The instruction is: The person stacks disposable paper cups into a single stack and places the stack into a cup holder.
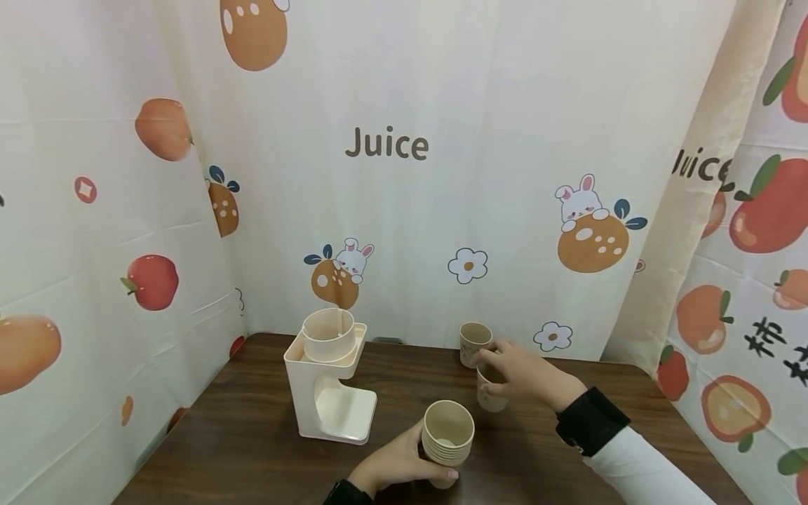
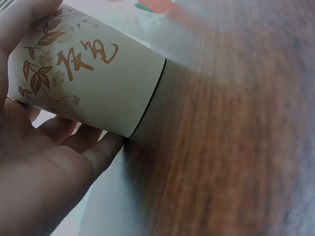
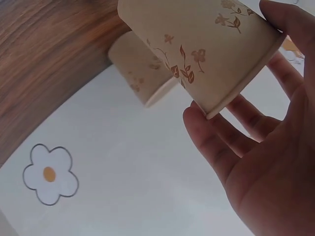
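My left hand [image 1: 396,459] grips a stack of beige paper cups [image 1: 448,450] near the front of the table, thumb and fingers around its lower side. The stack stands with its mouths up, several rims nested at the top; brown flowers and lettering show on it in the left wrist view. Farther back, my right hand [image 1: 530,375] holds a single paper cup [image 3: 202,54] by its rim, thumb on one side and fingers on the other. Just behind that, a second single paper cup [image 1: 473,345] stands upright, close to the curtain.
A cream stand [image 1: 306,400] with a round open cup holder [image 1: 328,344] on top and a flat foot is left of my hands. The brown wooden table [image 1: 233,435] meets a fruit-printed curtain [image 1: 404,210] at the back; more curtain hangs at both sides.
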`<state>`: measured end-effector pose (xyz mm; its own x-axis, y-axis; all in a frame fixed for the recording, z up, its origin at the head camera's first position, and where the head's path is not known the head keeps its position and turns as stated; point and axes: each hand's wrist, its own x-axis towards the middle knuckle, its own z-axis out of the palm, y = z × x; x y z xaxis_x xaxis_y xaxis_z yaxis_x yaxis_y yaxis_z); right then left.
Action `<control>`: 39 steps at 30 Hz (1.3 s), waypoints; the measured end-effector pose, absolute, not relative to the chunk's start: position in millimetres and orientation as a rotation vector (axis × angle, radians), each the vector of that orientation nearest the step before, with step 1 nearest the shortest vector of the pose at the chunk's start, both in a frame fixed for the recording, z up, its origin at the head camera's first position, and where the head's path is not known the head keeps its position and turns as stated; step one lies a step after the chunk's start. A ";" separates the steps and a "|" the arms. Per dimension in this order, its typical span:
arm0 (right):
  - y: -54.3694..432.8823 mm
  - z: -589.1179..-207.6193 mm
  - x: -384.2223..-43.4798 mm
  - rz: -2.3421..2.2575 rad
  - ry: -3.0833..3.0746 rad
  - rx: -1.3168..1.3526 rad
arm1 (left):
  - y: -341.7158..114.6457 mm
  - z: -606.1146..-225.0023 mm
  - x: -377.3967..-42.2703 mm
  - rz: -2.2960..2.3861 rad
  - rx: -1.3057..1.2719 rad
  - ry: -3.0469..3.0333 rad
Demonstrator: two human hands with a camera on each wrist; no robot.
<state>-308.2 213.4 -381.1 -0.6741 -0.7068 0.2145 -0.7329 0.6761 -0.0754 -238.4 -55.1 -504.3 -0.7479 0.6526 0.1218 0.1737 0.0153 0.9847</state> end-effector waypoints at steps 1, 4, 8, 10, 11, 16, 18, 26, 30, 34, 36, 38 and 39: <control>212.9 -379.5 -306.0 0.249 -2.723 1.179 | -55.0 -504.5 -238.4 1.782 0.847 1.934; 210.9 -372.7 -298.9 0.286 -2.738 1.168 | -54.9 -504.7 -238.5 1.784 0.851 1.933; 207.1 -362.1 -290.5 0.311 -2.722 1.171 | -54.7 -505.0 -238.5 1.786 0.845 1.936; 204.8 -357.5 -286.9 0.322 -2.685 1.192 | -54.8 -505.3 -238.2 1.790 0.836 1.934; 203.5 -355.5 -285.2 0.322 -2.659 1.208 | -54.9 -505.4 -238.0 1.792 0.831 1.930; 198.5 -347.0 -276.8 0.313 -2.558 1.268 | -54.8 -505.8 -237.5 1.799 0.823 1.905; 197.2 -343.2 -273.2 0.310 -2.552 1.272 | -54.7 -506.1 -237.8 1.797 0.826 1.902; 190.7 -326.6 -256.6 0.310 -2.507 1.305 | -54.7 -506.2 -240.2 1.791 0.837 1.895; 184.9 -320.1 -245.7 0.309 -2.462 1.337 | -55.4 -504.7 -239.6 1.775 0.831 1.913; 179.3 -316.0 -235.3 0.340 -2.443 1.368 | -55.8 -504.6 -238.8 1.770 0.834 1.902; 176.8 -315.2 -231.8 0.348 -2.416 1.387 | -55.9 -504.7 -238.9 1.772 0.836 1.896; 174.6 -315.2 -228.7 0.344 -2.389 1.403 | -55.7 -504.7 -238.3 1.769 0.836 1.895; 173.8 -315.4 -227.2 0.342 -2.382 1.408 | -55.7 -504.7 -238.0 1.768 0.834 1.897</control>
<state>-227.2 173.8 -315.4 -0.4441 -0.7938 0.4155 -0.8786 0.4767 -0.0284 -238.0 -55.7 -504.7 -0.7343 0.6717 0.0978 0.1448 0.0142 0.9894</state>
